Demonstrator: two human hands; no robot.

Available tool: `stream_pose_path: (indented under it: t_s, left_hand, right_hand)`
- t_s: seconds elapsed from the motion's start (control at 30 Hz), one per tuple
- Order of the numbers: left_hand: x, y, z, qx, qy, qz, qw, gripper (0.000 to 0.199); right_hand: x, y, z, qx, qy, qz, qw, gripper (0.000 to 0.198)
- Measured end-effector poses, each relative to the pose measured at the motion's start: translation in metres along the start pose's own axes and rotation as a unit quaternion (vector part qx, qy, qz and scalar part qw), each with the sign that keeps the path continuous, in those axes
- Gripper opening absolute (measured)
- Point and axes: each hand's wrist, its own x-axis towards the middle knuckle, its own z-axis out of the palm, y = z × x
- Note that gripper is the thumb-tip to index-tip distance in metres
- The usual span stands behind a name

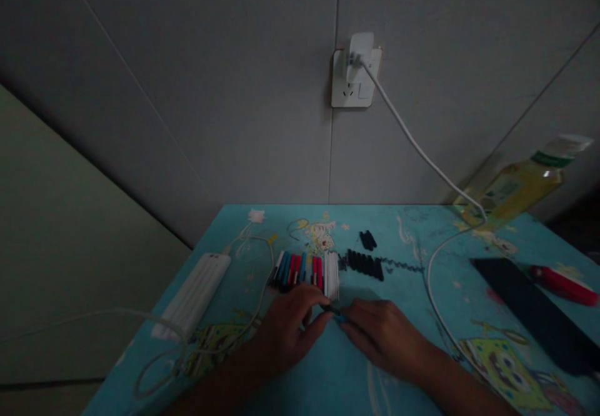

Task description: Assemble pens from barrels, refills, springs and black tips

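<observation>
Turquoise cartoon-print worktop (398, 294): left hand (291, 317) and right hand (382, 331) pinch a slim black-and-blue pen (334, 312) in their fingers (fitting parts, apparently; next needs alignment).

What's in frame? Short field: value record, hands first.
grip: left hand pinches the black end of a small black-and-blue piece, right hand holds the blue end
beyond hands: coloured barrels, white sticks, black pieces
left side: white power strip
right side: dark flat object, red object, bottle of yellow liquid
wall: charger in socket, white cable attached
surface: turquoise cartoon-print cover
</observation>
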Motion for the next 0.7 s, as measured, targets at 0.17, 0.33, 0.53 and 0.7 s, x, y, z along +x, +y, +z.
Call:
stream_pose_path:
  t_s: [0.17, 0.33, 0.53, 0.7]
  left_hand:
    - [0.004, -0.001, -0.003, 0.048, -0.035, -0.048, 0.997, 0.008]
    - [0.003, -0.001, 0.000, 0.111, -0.123, -0.019, 0.986, 0.016]
    - [0.002, 0.004, 0.005, 0.141, -0.176, 0.030, 0.974, 0.014]
    - [0.002, 0.006, 0.006, 0.140, -0.178, 0.031, 0.974, 0.014]
  right_hand:
    - [0.000, 0.007, -0.006, 0.065, 0.095, 0.074, 0.991, 0.020]
    - [-0.003, 0.009, -0.009, 0.087, 0.098, 0.036, 0.991, 0.020]
    - [-0.005, 0.007, 0.002, 0.069, 0.055, -0.028, 0.996, 0.014]
    - [-0.005, 0.007, 0.002, 0.073, 0.072, -0.017, 0.995, 0.016]
